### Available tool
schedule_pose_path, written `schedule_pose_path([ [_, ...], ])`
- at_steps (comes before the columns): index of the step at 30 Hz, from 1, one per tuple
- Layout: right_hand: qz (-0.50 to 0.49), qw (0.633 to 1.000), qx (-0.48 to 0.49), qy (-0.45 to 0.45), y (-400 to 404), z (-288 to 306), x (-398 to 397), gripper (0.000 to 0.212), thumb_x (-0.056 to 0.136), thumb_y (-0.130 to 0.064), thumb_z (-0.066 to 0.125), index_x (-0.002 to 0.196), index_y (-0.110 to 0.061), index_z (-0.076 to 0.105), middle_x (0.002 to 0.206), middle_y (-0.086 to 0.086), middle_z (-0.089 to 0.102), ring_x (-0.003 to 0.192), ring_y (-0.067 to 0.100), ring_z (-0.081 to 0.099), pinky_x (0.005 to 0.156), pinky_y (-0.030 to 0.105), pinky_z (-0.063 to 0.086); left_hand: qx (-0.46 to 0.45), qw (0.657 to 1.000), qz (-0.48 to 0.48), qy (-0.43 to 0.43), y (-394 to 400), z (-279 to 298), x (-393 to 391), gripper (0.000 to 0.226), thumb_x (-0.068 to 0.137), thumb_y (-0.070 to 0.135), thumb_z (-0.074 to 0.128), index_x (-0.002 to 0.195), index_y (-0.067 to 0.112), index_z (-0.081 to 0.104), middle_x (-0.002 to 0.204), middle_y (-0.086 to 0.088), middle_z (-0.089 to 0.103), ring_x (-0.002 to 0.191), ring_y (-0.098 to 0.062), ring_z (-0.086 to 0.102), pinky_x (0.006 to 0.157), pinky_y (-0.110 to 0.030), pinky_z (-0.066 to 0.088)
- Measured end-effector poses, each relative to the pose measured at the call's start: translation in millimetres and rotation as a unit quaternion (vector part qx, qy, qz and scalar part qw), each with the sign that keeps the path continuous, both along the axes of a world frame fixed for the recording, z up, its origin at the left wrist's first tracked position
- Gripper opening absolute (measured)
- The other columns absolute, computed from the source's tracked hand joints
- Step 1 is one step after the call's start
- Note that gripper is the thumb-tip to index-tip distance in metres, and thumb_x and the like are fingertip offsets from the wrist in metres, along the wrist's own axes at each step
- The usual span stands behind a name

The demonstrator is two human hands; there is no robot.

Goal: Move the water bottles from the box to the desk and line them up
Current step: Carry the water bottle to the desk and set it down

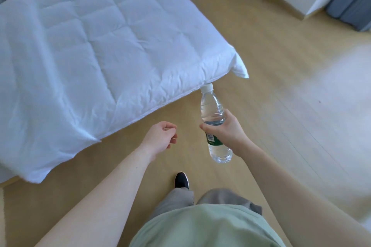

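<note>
The right hand (228,132) held a clear water bottle (213,122) in mid-air above the wooden floor (281,106), just right of the near corner of the bed. Its grip was closed round the bottle's middle, across the top of the green label (213,139), with the thumb on the left side and the fingers wrapped behind. The bottle stood nearly upright, tilted slightly, its white cap (206,87) reaching up past the grip toward the edge of the white quilt (90,46), while its base hung below the hand. The left hand (160,138) hung beside it on the left, apart from the bottle, its fingers loosely curled and holding nothing. Below, a black shoe (181,180) showed on the floor.
</note>
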State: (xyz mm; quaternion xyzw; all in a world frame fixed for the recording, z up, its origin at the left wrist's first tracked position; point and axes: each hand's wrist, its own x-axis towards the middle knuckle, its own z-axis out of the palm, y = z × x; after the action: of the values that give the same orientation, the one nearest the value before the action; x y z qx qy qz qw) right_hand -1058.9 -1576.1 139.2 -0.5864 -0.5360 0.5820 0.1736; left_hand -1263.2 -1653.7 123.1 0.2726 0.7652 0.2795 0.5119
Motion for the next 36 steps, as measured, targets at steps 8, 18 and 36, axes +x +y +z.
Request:
schedule_pose_path([
  [8,-0.123,0.992,0.008,0.014,71.0,5.1,26.6,0.048,0.073,-0.03,0.086,0.112,-0.028,0.059,0.1,-0.006,0.072,0.09,0.012,0.071,0.08,0.034,0.057,-0.008,0.994,-0.107,-0.008,108.6,-7.1,6.0,0.018,0.099,0.016,0.05,0.106,0.022,0.066,0.098,-0.003,0.074,0.091,-0.02,0.074,0.087,-0.04,0.058],
  [18,-0.187,0.982,0.007,0.028,203.2,-18.0,95.5,0.054,0.07,-0.03,0.087,0.116,-0.027,0.059,0.097,-0.007,0.074,0.087,0.008,0.072,0.08,0.032,0.057,-0.027,0.986,-0.167,-0.011,266.1,-15.3,63.6,0.016,0.101,0.023,0.052,0.109,0.022,0.066,0.101,-0.005,0.073,0.088,-0.018,0.073,0.088,-0.043,0.059],
  [36,-0.176,0.984,-0.011,0.017,438.3,-22.0,205.2,0.054,0.07,-0.032,0.086,0.115,-0.026,0.057,0.1,-0.005,0.071,0.09,0.012,0.071,0.079,0.035,0.058,-0.045,0.986,-0.16,-0.014,503.9,-12.3,176.6,0.018,0.102,0.03,0.055,0.112,0.019,0.066,0.103,-0.005,0.073,0.096,-0.021,0.073,0.088,-0.04,0.061],
])
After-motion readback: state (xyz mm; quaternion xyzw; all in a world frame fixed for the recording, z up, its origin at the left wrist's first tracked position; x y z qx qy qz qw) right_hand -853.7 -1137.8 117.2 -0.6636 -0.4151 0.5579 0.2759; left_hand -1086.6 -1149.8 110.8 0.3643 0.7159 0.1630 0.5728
